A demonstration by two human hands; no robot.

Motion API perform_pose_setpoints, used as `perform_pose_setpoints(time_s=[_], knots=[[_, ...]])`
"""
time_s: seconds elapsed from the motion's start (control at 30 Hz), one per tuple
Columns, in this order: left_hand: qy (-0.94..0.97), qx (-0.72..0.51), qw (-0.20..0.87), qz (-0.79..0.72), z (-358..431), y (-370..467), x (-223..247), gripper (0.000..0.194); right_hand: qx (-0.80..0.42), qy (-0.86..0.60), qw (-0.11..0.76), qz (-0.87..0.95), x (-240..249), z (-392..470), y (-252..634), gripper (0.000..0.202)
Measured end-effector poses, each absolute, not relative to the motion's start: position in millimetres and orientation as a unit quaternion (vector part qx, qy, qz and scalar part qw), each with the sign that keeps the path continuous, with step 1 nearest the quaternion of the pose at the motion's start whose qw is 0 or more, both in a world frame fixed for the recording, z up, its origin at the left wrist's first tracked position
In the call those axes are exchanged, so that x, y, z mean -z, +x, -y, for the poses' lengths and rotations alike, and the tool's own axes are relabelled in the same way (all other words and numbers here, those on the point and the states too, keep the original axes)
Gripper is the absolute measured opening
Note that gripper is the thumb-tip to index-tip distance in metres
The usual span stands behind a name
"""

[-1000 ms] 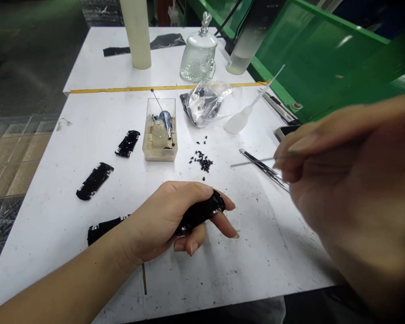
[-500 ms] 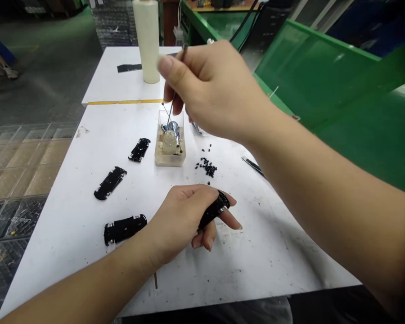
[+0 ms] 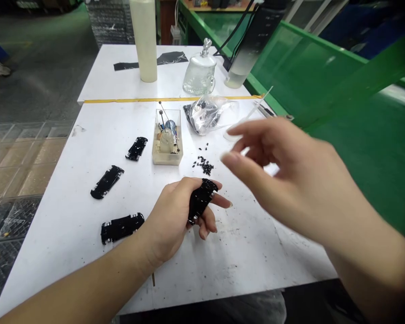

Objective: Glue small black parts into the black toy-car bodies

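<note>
My left hand [image 3: 182,211] grips a glossy black plastic part, shaped like a toy car chassis [image 3: 201,198], between thumb and fingers, above the table. My right hand [image 3: 276,166] hangs in the air to the right, thumb and fingers apart, with nothing seen between them. Past the held part lies a scatter of tiny black pieces [image 3: 207,168]. A clear plastic box [image 3: 167,159] behind it contains a small glass jar [image 3: 166,143] and thin rods with dark knobs; one thin rod [image 3: 164,121] leans in the jar. Similar black chassis [image 3: 122,228] lie along the left.
Farther back are a plastic bag [image 3: 205,119] with dark parts, a lidded glass jar [image 3: 200,74], a pale bottle [image 3: 144,45] and a dark-topped bottle [image 3: 239,72]. A yellow strip [image 3: 121,100] crosses the white table [image 3: 74,180]. A green panel [image 3: 324,67] borders the right.
My right hand has let go of the thin rod, now leaning in the jar, and moved right and nearer with fingers apart. The chassis in my left hand has tilted, showing more of its face.
</note>
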State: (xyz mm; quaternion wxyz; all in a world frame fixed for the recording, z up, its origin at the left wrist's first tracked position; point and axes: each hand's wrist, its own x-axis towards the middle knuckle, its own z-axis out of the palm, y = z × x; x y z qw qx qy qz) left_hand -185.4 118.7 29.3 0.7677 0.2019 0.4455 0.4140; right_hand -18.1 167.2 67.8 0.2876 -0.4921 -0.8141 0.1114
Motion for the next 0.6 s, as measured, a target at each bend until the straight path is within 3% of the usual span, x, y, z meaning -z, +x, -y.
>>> perform_pose_setpoints(time_s=[0.3,0.47,0.6], knots=[[0.164,-0.401,0.774,-0.462,-115.8,-178.2,-32.9,0.039,-0.014,-0.485,0.226,0.845,-24.5,-103.6,-30.2,0.093],[0.163,-0.435,0.763,-0.45,-112.8,-173.6,-29.0,0.03,0.01,-0.498,0.236,0.834,-21.5,-100.5,-38.2,0.079],[0.221,-0.42,0.753,-0.455,-108.5,-164.5,-28.8,0.037,0.012,-0.526,0.256,0.811,-28.1,-98.9,6.6,0.067]])
